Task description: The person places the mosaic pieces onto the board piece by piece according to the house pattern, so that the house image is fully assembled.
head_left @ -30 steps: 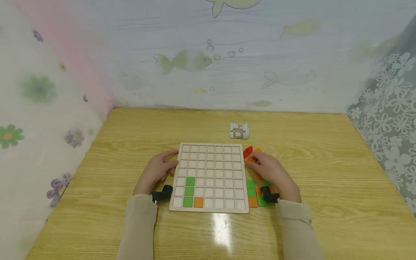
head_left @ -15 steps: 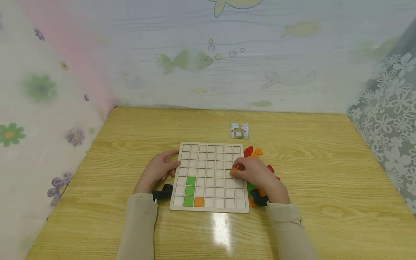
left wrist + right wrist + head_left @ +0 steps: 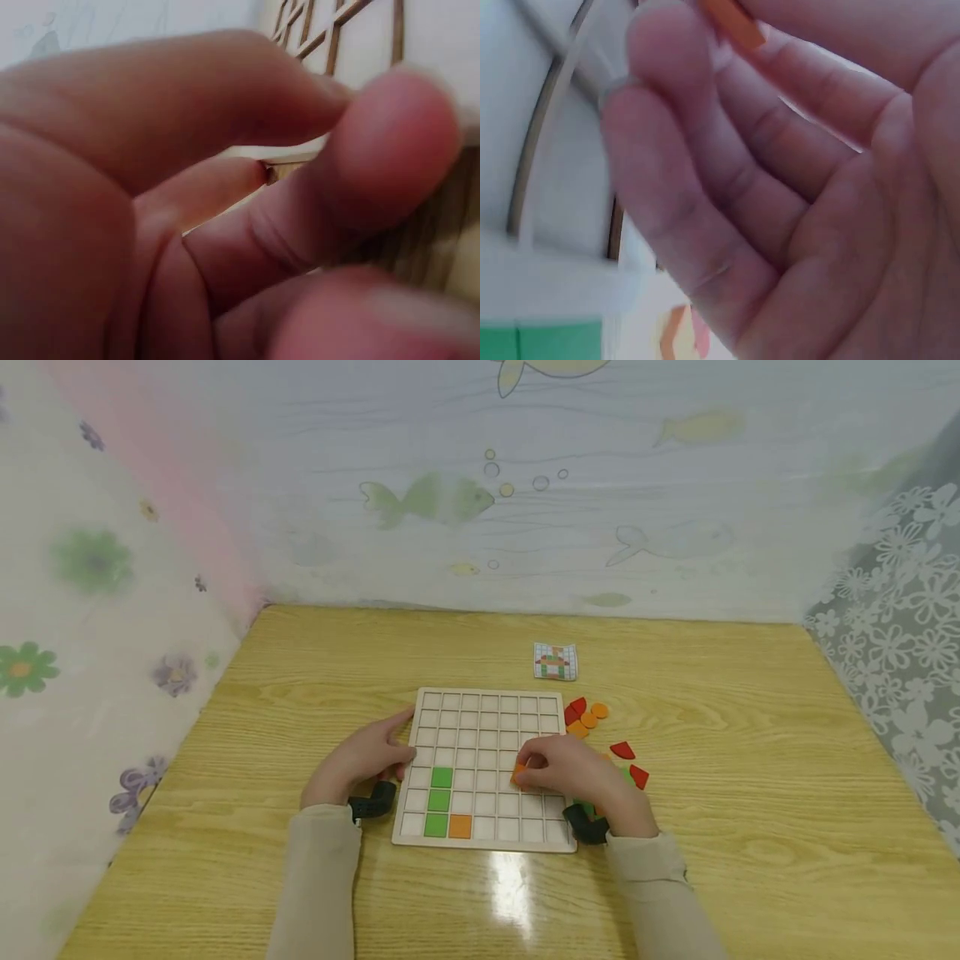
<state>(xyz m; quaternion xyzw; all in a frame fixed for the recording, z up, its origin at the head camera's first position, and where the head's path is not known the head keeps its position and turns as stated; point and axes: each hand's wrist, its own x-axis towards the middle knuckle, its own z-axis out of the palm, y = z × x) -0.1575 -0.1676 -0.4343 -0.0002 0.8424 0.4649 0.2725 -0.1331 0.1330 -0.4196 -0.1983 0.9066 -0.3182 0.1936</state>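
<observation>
A pale wooden board (image 3: pixel 489 737) with a grid of square cells lies on the table. Along its left side, my left hand (image 3: pixel 360 760) touches the edge with index finger and thumb tips; the left wrist view has these fingers close up. Between thumb and fingers my right hand (image 3: pixel 577 770) pinches an orange tile (image 3: pixel 517 774) over the right part of the grid. That tile's edge also shows at the top of the right wrist view. Three green tiles (image 3: pixel 440 801) fill a column low on the left of the board, with one orange square tile (image 3: pixel 460 827) beside the lowest.
Right of the board lie loose red pieces (image 3: pixel 622 750), orange discs (image 3: pixel 599 711) and green tiles (image 3: pixel 540 341), partly hidden by the right hand and wrist. A small printed pattern card (image 3: pixel 556 662) lies behind the board. Patterned walls (image 3: pixel 420 552) rise around the table.
My right hand has picked up an orange tile from the loose pieces and carried it left and toward me, over the board. The left hand stays at the board's left edge.
</observation>
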